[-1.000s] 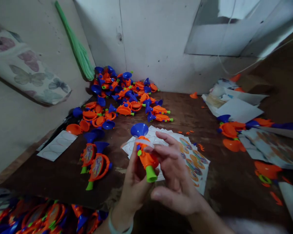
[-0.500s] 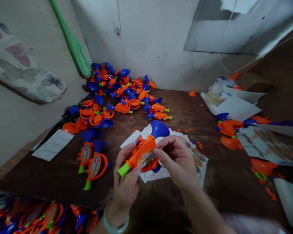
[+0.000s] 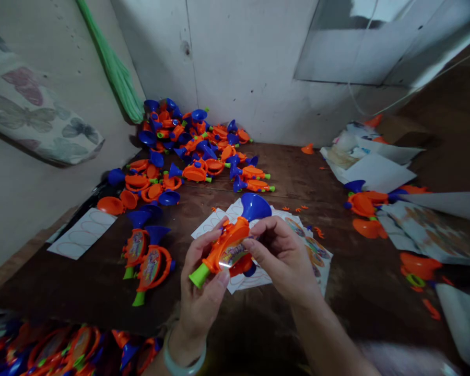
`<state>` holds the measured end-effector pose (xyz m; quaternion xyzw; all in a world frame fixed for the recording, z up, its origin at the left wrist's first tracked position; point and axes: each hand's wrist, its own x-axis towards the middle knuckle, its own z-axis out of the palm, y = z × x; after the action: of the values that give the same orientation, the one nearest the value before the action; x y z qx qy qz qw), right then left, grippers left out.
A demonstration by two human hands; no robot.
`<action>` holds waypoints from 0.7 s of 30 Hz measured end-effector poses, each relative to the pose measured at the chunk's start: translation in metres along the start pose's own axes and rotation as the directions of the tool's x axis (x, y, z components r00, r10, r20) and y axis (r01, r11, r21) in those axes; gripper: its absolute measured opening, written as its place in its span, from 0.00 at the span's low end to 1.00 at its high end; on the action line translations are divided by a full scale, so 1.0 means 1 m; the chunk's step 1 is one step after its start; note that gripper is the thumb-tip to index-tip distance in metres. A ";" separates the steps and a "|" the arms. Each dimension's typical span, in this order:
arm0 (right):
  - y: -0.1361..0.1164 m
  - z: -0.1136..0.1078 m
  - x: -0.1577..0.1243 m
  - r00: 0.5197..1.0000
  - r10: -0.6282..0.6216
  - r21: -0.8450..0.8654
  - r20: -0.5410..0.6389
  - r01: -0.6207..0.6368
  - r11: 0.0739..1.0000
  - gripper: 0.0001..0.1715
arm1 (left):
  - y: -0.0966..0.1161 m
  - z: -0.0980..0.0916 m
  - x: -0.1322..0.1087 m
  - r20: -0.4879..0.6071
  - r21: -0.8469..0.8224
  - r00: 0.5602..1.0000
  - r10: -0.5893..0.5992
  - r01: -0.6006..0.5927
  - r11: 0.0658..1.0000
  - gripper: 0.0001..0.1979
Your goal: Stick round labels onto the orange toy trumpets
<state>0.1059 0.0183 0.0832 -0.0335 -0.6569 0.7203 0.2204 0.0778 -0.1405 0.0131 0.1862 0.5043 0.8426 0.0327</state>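
Note:
My left hand is wrapped round an orange toy trumpet with a blue bell and a green mouthpiece, tilted so its bell points up and away. A shiny printed sticker covers its flat face. The thumb and bent fingers of my right hand close on the trumpet's side, the thumb tip at the sticker's upper edge. Beneath the hands lie white sticker sheets, some with empty oval outlines and others still printed. Another trumpet part shows partly hidden below the held one.
Two stickered trumpets lie to the left, near a used sheet. Many toy trumpets are heaped against the back wall. More fill the area at lower left. Papers and printed sheets lie at right.
The left thumb has slid slightly down along the sticker's lower edge, and a glare now shows there. The right hand stays at the trumpet, and the view has shifted slightly.

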 end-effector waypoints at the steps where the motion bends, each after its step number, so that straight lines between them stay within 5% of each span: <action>1: 0.000 0.000 0.000 1.000 0.002 0.001 0.000 -0.002 1.000 0.10 | -0.001 -0.001 0.000 -0.002 0.022 1.000 0.003 -0.003 1.000 0.26; 10: 0.004 0.001 -0.001 1.000 0.003 -0.053 0.004 -0.002 0.999 0.09 | -0.005 0.001 -0.001 -0.081 0.125 0.996 0.049 -0.038 0.991 0.24; 21: 0.008 0.007 -0.006 0.974 -0.228 -0.351 -0.013 0.209 0.913 0.06 | -0.003 0.005 -0.008 -0.064 0.132 0.991 0.116 -0.106 0.985 0.21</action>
<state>0.1072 0.0095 0.0749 -0.0176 -0.7669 0.5629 0.3078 0.0864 -0.1367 0.0102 0.1854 0.5473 0.8150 -0.0444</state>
